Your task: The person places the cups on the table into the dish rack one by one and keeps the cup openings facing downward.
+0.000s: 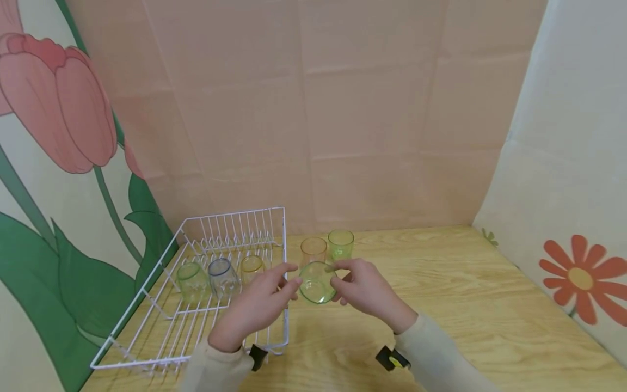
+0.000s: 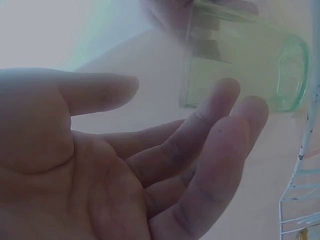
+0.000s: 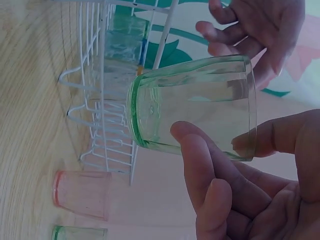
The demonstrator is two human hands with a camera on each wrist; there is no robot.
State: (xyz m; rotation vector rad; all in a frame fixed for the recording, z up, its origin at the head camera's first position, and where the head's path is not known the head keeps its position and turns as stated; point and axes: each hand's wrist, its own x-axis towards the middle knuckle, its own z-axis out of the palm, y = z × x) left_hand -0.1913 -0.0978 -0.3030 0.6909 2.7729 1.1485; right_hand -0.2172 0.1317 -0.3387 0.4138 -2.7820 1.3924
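Note:
A clear green-tinted glass [image 1: 317, 291] is held above the table between my two hands, its mouth up and its base toward the tabletop. My right hand [image 1: 368, 289] pinches it by the rim side, with thumb and fingers at the wall in the right wrist view. Just left of the glass is my left hand [image 1: 262, 302], its fingers loosely bent and its thumb apart from them, holding nothing. In the left wrist view the fingertips overlap the glass [image 2: 240, 65]; whether they touch it I cannot tell. Behind it stand an orange-pink glass [image 1: 313, 249] and another green glass [image 1: 340, 245].
On the left a white wire dish rack [image 1: 286, 326] sits on the wooden table [image 1: 441, 294]. It holds a green glass [image 1: 192, 283], a blue-rimmed glass [image 1: 224, 280] and a yellow glass [image 1: 252, 265]. A pinkish-brown sheet [image 1: 352, 136] hangs behind the table.

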